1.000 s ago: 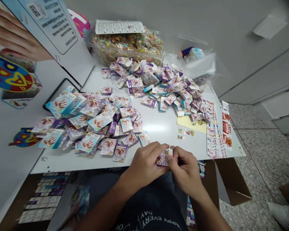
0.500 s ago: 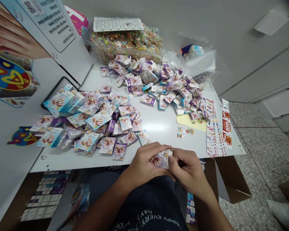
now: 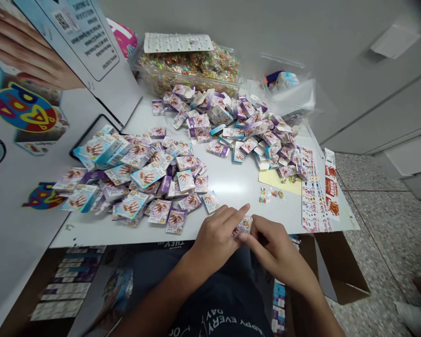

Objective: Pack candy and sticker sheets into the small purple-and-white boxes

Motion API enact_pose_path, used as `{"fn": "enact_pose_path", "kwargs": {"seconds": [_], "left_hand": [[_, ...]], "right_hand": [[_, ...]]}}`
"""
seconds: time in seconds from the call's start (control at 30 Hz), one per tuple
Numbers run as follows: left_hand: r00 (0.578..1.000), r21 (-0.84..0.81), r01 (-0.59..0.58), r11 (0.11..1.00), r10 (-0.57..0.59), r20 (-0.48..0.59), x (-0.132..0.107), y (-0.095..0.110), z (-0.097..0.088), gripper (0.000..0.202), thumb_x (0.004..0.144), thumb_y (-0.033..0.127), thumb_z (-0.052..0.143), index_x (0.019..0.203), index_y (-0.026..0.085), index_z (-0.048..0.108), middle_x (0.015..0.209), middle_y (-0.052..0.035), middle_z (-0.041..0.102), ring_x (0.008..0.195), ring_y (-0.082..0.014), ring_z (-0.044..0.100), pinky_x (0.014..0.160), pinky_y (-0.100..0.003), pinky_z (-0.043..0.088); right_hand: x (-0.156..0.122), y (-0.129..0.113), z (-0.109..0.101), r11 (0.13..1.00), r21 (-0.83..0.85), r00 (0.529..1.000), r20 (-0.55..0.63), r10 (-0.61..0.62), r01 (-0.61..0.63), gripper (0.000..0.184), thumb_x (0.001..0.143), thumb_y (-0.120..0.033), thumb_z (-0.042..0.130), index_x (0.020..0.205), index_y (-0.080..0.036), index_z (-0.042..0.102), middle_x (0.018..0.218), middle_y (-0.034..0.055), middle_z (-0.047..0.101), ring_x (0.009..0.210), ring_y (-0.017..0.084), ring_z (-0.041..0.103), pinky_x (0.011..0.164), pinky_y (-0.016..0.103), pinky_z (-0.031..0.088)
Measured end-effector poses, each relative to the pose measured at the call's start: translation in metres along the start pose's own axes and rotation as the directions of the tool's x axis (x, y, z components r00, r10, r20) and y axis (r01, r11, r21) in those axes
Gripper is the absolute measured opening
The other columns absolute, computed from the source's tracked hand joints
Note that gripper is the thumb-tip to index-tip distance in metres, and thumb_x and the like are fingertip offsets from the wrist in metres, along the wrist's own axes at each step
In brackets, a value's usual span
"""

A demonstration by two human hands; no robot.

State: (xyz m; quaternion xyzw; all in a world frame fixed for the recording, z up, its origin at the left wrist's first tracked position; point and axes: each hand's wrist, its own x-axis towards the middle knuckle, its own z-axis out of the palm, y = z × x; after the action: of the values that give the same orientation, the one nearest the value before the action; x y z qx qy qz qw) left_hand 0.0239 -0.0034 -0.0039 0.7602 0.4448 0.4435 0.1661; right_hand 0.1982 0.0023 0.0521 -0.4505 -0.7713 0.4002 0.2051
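Observation:
Both hands meet over the table's front edge around a small printed purple-and-white carton (image 3: 244, 225). My left hand (image 3: 217, 236) wraps its left part, the index finger raised across the top. On the other end, my right hand (image 3: 273, 243) grips with thumb and curled fingers. Most of the carton is hidden by the fingers. A blue carton (image 3: 210, 201) lies flat just beyond my left hand. Past my right hand are small clear packets (image 3: 264, 194) of colourful bits.
A pile of closed cartons (image 3: 140, 175) covers the left side; open-ended cartons (image 3: 245, 124) heap at the back. Behind stands a clear tub (image 3: 196, 84) of colourful packets. Sticker sheets (image 3: 312, 196) lie right, above an open cardboard box (image 3: 344, 267). A large display box (image 3: 101, 65) stands left.
My left hand has shifted over the carton, covering more of it, and its index finger has lifted. The view has moved slightly.

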Motion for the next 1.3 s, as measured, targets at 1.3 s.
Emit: {"fn": "enact_pose_path", "kwargs": {"seconds": [1.3], "left_hand": [[0.998, 0.345, 0.060, 0.937, -0.043, -0.055, -0.009, -0.029, 0.033, 0.016, 0.088, 0.015, 0.056, 0.103, 0.017, 0.058, 0.092, -0.0071, 0.054, 0.093, -0.0272, 0.052, 0.092, -0.046, 0.047]], "right_hand": [[-0.026, 0.139, -0.115, 0.875, -0.255, 0.653, -0.752, 0.088, -0.412, 0.030, 0.098, -0.044, 0.047, 0.079, -0.022, 0.055, 0.074, 0.0022, 0.061, 0.072, 0.019, 0.055, 0.071, 0.031, 0.043]]}}
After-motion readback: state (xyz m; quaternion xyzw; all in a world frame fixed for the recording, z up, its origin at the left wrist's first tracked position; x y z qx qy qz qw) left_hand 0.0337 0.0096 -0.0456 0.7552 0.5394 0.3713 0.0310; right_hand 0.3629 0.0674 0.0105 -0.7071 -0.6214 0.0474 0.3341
